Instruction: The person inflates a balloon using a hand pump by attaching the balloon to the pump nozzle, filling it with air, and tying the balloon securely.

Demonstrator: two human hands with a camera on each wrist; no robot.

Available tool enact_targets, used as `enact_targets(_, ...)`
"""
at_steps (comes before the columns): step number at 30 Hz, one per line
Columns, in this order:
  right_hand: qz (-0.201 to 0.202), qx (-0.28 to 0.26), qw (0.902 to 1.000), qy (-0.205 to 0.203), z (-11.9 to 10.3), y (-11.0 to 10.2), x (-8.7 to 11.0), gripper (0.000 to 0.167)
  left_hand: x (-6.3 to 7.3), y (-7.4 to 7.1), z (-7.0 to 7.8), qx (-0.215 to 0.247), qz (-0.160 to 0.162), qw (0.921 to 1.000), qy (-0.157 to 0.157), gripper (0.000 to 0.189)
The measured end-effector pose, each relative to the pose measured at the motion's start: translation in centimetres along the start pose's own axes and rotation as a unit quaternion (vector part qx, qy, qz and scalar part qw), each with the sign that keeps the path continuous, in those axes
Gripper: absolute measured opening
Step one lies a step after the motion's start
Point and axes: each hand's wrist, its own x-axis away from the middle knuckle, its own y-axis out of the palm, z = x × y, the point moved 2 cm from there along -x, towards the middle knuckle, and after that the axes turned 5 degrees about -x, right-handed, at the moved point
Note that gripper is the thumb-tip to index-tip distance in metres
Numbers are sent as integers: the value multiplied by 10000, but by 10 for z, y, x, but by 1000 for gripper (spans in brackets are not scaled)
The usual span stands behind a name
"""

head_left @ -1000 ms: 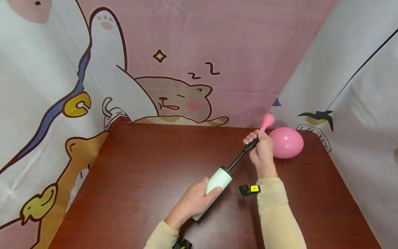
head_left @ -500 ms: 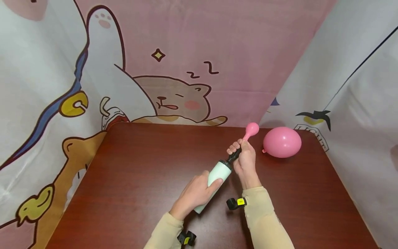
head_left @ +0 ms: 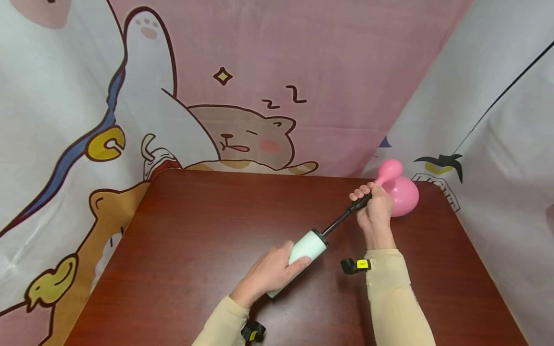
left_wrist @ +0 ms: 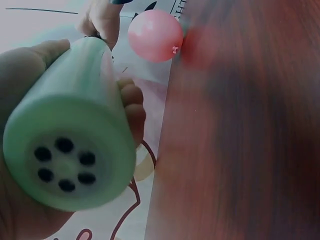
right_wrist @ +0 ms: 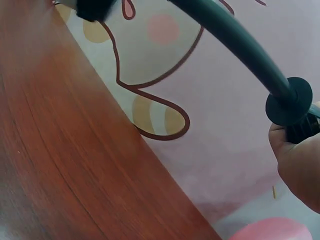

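My left hand [head_left: 272, 271] grips the pale green barrel of a balloon pump [head_left: 308, 251], held slanted over the table. In the left wrist view the barrel's round end [left_wrist: 65, 155] faces the camera, with a ring of dark holes. My right hand [head_left: 377, 209] grips the pump's black handle [head_left: 360, 202] at the far end, and the black rod [head_left: 336, 224] stands well out of the barrel. A small, partly filled pink balloon [head_left: 390, 170] sticks up from the handle's tip, its neck by my right thumb. Behind that hand lies a larger tied pink balloon [left_wrist: 155, 36], partly covered in the head view.
The brown wooden table [head_left: 207, 230] runs up to a cartoon-printed cloth [head_left: 242, 57] at the back, with more printed cloth at both sides. A small black camera [head_left: 356, 265] is strapped at the right wrist, another [head_left: 253, 331] at the left.
My right hand pushed the handle in toward the barrel, then drew it back out to the upper right. The small balloon has grown larger. The left hand stays on the barrel.
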Motion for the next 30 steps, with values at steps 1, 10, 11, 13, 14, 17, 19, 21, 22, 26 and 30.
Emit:
enact_targets(1,11,2,10000,-3,1,1,0,36,-1,-1,0,-75,37,10000,-5,48)
enact_targets(10,-112,344,9988,-319,37,13,13,32,-24,-10,6,-668,441,9967,122,50)
enact_targets(11,-119,412,9987,-277,42,14,16,31,-27,-11,7,-755,506,9957,151,50)
enact_targets(13,-111,488,9986,-188,49,15,21,30,-32,-12,10,-920,609,9938,149,49)
enact_targets(14,-79,551,9983,-170,51,14,23,29,-35,-12,12,-972,637,9931,135,49)
enact_targets(17,-27,654,9976,-233,51,14,23,29,-40,-10,15,-1032,619,9927,73,50)
enact_targets(19,-6,671,9971,-353,45,13,20,30,-42,-8,17,-1050,560,9929,78,49)
enact_targets(21,-4,657,9970,-416,36,11,16,30,-42,-7,18,-1120,498,9924,131,48)
enact_targets(22,26,594,9973,-423,32,11,14,31,-42,-7,19,-1171,468,9919,171,48)
enact_targets(26,208,279,9981,-513,13,9,8,31,-36,-9,18,-1492,481,9871,341,47)
enact_targets(30,248,169,9975,-637,-2,10,4,32,-28,-12,15,-1617,553,9839,522,45)
